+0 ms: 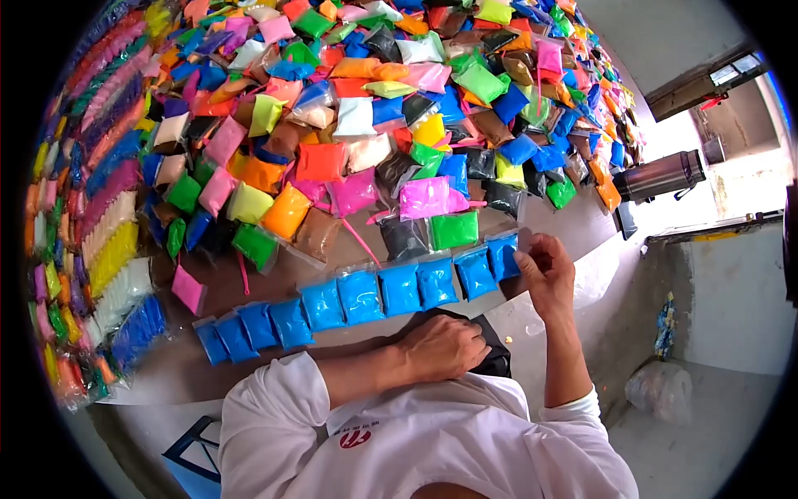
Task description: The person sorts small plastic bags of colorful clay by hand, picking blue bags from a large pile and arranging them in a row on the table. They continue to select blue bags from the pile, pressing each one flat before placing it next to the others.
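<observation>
A row of several blue packets lies along the brown table in front of me, running from lower left to upper right. My right hand pinches the edge of the last blue packet at the right end of the row. Below the middle of the row, my left hand is curled over a black packet at the table's near edge, fingers closed on it. My white sleeves fill the bottom of the view.
A big heap of coloured packets covers the table beyond the row. Sorted stacks of packets line the left side. A steel flask lies at the right. A crumpled plastic bag sits on the floor.
</observation>
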`<state>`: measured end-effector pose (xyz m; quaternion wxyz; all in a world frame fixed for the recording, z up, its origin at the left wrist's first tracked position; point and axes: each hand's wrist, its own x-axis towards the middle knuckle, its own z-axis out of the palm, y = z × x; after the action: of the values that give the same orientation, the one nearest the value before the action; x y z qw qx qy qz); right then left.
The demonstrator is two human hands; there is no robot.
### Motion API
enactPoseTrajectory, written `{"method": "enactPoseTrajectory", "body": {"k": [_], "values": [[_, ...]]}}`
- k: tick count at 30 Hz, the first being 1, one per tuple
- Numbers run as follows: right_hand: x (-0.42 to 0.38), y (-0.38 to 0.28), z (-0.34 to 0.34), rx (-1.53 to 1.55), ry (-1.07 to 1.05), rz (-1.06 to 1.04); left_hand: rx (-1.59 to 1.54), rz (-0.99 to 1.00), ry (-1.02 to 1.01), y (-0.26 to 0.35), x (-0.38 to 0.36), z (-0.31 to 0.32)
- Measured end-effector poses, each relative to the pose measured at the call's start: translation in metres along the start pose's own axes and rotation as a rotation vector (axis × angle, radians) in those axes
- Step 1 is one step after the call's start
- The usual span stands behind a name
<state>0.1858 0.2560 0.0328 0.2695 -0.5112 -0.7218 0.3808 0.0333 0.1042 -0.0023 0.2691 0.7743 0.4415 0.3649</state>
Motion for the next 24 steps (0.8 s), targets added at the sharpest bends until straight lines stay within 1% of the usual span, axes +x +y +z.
{"method": "enactPoseTrajectory", "body": {"k": [2, 3, 5, 7, 9, 17, 19, 20, 22, 23, 24], "values": [[-0.005, -0.011, -0.005, -0.108, -0.015, -0.105, 0.009, 0.008, -0.002, 0.001, 0.001, -0.003], [-0.008, -0.017, -0.005, -0.108, -0.018, -0.106, 0.02, 0.019, -0.008, 0.001, 0.001, -0.004], [-0.014, -0.032, -0.001, -0.163, -0.098, -0.196, 0.012, 0.021, 0.0, 0.001, 0.001, -0.003], [-0.016, -0.038, 0.004, -0.223, -0.144, -0.215, 0.002, 0.024, 0.008, 0.001, 0.002, -0.003], [-0.017, -0.033, 0.011, -0.31, -0.207, -0.257, 0.037, 0.029, -0.035, 0.001, 0.002, -0.005], [-0.013, -0.025, 0.012, -0.302, -0.215, -0.247, 0.019, 0.033, -0.02, 0.003, 0.002, -0.006], [-0.016, -0.02, 0.012, -0.106, -0.177, -0.161, 0.046, 0.055, -0.022, 0.001, 0.003, -0.005], [-0.019, -0.01, 0.012, -0.112, -0.172, -0.164, 0.036, 0.048, -0.012, 0.0, 0.002, -0.002], [-0.029, 0.007, 0.011, 0.386, -0.025, -0.093, 0.013, 0.037, 0.0, 0.001, 0.003, -0.001], [-0.035, 0.012, 0.008, 0.382, -0.024, -0.084, 0.019, 0.035, -0.001, 0.001, 0.002, -0.002], [-0.039, 0.01, 0.006, 0.399, 0.021, -0.053, 0.028, 0.034, -0.004, 0.002, 0.002, -0.004]]}}
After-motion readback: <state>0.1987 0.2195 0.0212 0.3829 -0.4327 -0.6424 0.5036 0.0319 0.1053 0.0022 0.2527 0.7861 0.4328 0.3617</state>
